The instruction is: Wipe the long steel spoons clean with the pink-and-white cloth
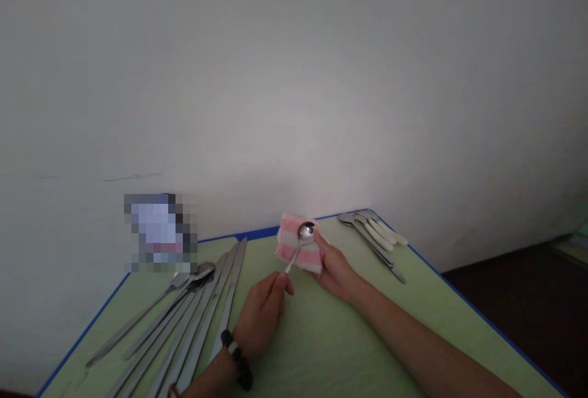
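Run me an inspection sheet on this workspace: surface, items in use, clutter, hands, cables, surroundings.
Surface: green table with blue edging.
Items in use: spoon, its bowl in front of a pink-and-white striped cloth.
Clutter: long knives and more spoons at left; white-handled cutlery and steel-handled pieces at far right; a pixelated object at left, unidentifiable.
Hands: left hand grips the spoon's handle; right hand holds the cloth.
Cables: nothing seen.
Surroundings: pale wall behind, with thin dark marks at left; dark area low at right.
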The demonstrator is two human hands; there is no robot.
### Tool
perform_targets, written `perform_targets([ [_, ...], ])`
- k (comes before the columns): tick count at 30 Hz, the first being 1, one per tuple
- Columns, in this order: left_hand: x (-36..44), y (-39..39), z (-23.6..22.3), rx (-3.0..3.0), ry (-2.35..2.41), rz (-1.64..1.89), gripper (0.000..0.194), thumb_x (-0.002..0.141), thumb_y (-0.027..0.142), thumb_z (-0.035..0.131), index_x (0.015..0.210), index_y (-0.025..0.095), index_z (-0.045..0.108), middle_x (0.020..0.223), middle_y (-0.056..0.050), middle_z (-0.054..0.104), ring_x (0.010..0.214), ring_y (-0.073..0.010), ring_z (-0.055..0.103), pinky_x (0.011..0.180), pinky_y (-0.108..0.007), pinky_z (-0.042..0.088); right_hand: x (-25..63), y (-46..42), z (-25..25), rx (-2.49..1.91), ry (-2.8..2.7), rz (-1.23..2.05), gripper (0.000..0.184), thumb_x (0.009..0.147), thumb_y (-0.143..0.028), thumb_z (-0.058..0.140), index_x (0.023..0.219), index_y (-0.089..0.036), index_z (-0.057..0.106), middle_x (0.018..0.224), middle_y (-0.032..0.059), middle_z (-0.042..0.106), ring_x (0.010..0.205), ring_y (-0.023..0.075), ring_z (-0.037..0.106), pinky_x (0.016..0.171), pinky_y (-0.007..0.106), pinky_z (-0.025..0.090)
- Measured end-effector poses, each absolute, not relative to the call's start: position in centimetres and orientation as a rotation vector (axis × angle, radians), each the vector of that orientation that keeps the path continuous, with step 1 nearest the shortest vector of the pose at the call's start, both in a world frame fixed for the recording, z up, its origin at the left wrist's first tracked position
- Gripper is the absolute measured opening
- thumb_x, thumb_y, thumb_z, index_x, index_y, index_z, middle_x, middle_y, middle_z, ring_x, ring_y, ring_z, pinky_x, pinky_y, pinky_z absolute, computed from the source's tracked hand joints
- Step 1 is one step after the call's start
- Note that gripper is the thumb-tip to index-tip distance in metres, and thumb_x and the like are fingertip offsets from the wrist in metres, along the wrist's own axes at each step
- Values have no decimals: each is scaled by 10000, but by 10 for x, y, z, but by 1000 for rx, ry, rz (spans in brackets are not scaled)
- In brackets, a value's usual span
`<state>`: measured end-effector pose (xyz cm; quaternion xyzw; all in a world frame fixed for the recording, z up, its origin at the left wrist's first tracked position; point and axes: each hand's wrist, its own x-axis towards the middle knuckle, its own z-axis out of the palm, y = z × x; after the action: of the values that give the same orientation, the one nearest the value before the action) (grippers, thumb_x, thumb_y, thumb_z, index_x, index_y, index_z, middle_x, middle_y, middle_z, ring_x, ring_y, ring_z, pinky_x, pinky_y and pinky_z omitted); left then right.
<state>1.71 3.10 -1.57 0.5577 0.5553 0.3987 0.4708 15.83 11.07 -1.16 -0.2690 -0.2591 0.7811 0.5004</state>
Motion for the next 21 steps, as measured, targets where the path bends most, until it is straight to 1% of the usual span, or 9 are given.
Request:
perform_targets([
  [2, 17, 31, -17, 1351, 1359, 988, 430, 834, 570, 325, 719, 185, 479, 441, 105, 255, 379, -72, 225, 376, -182, 198, 158, 109, -12, -670, -663, 1912, 301, 787, -404, 569, 902, -133, 637, 738, 41, 700, 670, 150, 634, 688, 273, 485],
  [5, 19, 31, -14, 1340, 1356, 989, 437, 819, 580, 336, 722, 181, 486, 435, 104, 268, 373, -71, 232, 369, -181, 203, 159, 109, -10, -619, -635, 1938, 271, 789, -374, 570, 887, -131, 642, 766, 41, 707, 661, 143, 634, 683, 266, 484],
  [9, 22, 29, -7, 1300, 1349, 959, 464, 791, 590, 349, 764, 161, 523, 424, 105, 266, 370, -73, 229, 355, -186, 193, 161, 112, -4, -485, -461, 1813, 230, 811, -325, 518, 881, -150, 650, 815, 28, 715, 717, 148, 643, 748, 275, 487],
  [11, 23, 28, -4, 1279, 1345, 942, 484, 775, 599, 359, 822, 150, 534, 431, 108, 273, 372, -74, 232, 351, -187, 192, 162, 113, -2, -411, -408, 1744, 274, 814, -365, 491, 911, -163, 649, 838, 26, 716, 741, 163, 646, 779, 299, 486],
  [13, 23, 28, -3, 1270, 1343, 928, 506, 767, 604, 364, 882, 141, 536, 435, 112, 272, 372, -74, 232, 349, -185, 192, 163, 114, -1, -380, -398, 1747, 354, 818, -437, 459, 940, -162, 646, 858, 39, 716, 766, 186, 649, 789, 326, 486],
  [16, 22, 27, -3, 1260, 1329, 897, 513, 772, 596, 361, 894, 132, 543, 430, 115, 267, 369, -71, 227, 346, -181, 185, 163, 114, -3, -415, -390, 1795, 433, 847, -479, 387, 920, -145, 652, 829, 59, 717, 774, 199, 653, 786, 337, 488],
  [18, 22, 28, -4, 1259, 1313, 884, 504, 781, 588, 361, 865, 130, 556, 429, 112, 273, 366, -66, 227, 343, -180, 187, 162, 115, -6, -457, -397, 1813, 413, 871, -439, 368, 894, -142, 655, 802, 54, 719, 730, 184, 655, 767, 318, 493],
  [21, 21, 29, -7, 1272, 1290, 885, 505, 793, 588, 355, 844, 131, 564, 418, 113, 264, 352, -63, 221, 333, -179, 191, 160, 116, -10, -488, -461, 1845, 338, 874, -368, 408, 896, -135, 652, 787, 45, 720, 651, 158, 648, 711, 283, 499],
])
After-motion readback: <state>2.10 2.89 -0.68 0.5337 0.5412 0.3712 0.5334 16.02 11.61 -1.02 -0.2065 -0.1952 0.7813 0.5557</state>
